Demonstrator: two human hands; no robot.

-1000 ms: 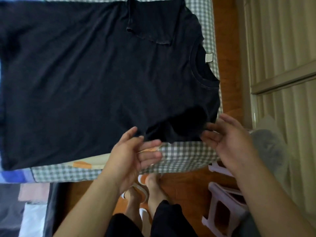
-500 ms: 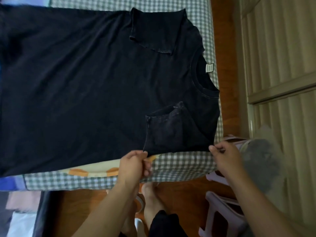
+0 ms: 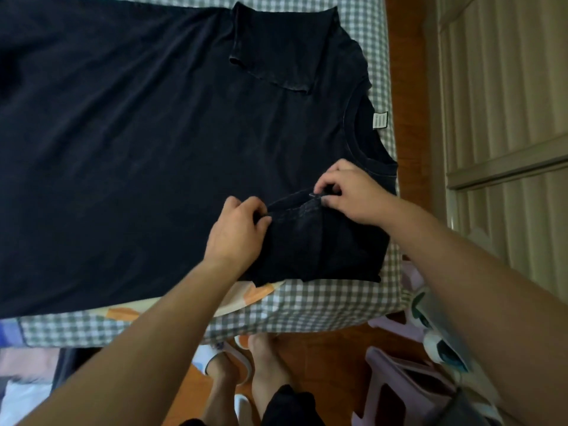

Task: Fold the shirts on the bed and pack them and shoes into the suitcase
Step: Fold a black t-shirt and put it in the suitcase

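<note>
Checked bed, both hands pinching black shirt's sleeve

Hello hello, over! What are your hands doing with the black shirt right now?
Left hand and right hand both pinch the near sleeve's hem. Black shirt flat on the checked bed, both sleeves folded in. Nothing in the way.

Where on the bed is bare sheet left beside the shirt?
Only thin strips of checked sheet: along the near edge below the shirt, and beside the collar at right. Both hands, left and right, crowd the near sleeve.
</note>
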